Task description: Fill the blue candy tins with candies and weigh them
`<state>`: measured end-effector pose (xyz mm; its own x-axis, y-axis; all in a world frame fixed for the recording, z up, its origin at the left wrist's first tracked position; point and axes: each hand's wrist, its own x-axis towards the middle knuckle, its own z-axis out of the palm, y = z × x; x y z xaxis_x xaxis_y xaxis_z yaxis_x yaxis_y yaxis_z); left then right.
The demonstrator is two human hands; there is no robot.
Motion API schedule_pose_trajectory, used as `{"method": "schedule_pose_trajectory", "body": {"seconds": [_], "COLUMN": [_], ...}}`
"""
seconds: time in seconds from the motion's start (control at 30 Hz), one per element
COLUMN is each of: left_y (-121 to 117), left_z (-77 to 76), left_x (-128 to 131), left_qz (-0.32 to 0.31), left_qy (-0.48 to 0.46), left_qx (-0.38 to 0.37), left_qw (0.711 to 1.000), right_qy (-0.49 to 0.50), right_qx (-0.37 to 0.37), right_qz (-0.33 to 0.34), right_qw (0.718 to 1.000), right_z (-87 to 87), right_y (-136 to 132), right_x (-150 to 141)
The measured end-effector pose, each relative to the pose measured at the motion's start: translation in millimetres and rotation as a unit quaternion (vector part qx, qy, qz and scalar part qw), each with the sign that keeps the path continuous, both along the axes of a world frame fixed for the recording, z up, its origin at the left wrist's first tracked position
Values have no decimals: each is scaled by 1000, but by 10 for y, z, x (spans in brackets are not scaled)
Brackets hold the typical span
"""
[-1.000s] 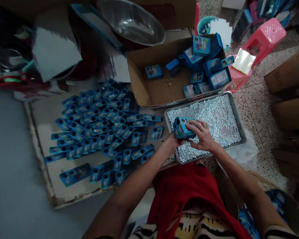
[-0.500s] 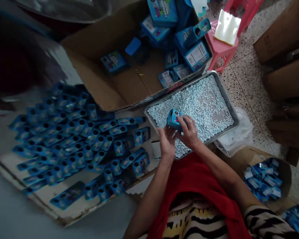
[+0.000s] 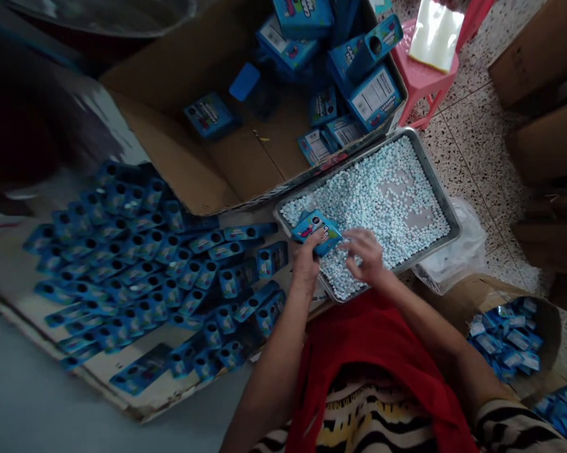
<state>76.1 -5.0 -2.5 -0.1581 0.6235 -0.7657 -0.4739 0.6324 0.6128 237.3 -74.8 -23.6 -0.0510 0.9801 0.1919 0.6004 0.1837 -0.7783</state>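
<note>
The left arm (image 3: 283, 327) was stretched forward, its grip (image 3: 306, 257) holding a blue box (image 3: 313, 223) with the thumb across the printed face. The right arm (image 3: 432, 321) slanted inward; the right grip (image 3: 364, 255), fingers partly curled, was just beside the box, too blurred to tell whether it pinched anything. Below the grips lay a tray (image 3: 419, 219) of pale pellets (image 3: 359, 189).

Holding in the left hand (image 3: 306, 257) a small blue printed cardboard carton (image 3: 315, 223), broad face up, slanted above the left end of a shallow silver metal tray (image 3: 420, 218) spread with pale blue pellets (image 3: 370, 196).
</note>
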Motion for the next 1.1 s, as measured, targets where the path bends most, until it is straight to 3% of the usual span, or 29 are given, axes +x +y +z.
{"method": "schedule_pose_trajectory", "body": {"seconds": [0.07,0.13,0.2,0.27,0.37,0.47,0.57,0.67,0.77,0.9,0.97,1.1], "left_y": [0,-35,-123,-253,-445,-542,-577,-610,-605,-508,-463,-423], "left_z": [25,13,-41,-125,-283,-478,-724,-995,-1219,-1331,-1290,-1083], "left_x": [-83,-195,-321,-433,-508,-419,-191,82,339,708,902,1080], "left_qz": [8,-2,-13,-33,-66,-43,6,25,24,17,19,-25], "left_qy": [42,56,68,82,97,131,188,228,223,145,78,-3], "left_qx": [29,35,47,58,68,109,159,189,216,219,196,162], "left_qw": [999,998,997,994,991,984,969,955,950,965,977,986], "right_qy": [-62,-122,-169,-200,-212,-164,-129,-128,-93,76,200,443], "right_qx": [-44,-86,-119,-141,-166,-173,-139,-110,-112,-89,-81,-108], "right_qz": [-66,-22,36,53,56,79,-36,-167,-172,-195,-257,-401], "right_qw": [995,989,978,968,962,968,981,971,974,974,942,794], "right_z": [-65,-216,-398,-518,-481,-353,-393,-605,-782,-779,-748,-756], "right_y": [501,1030,1398,1508,1265,807,348,8,-113,-2,89,258], "right_x": [413,706,774,650,412,490,831,1014,847,456,334,311]}}
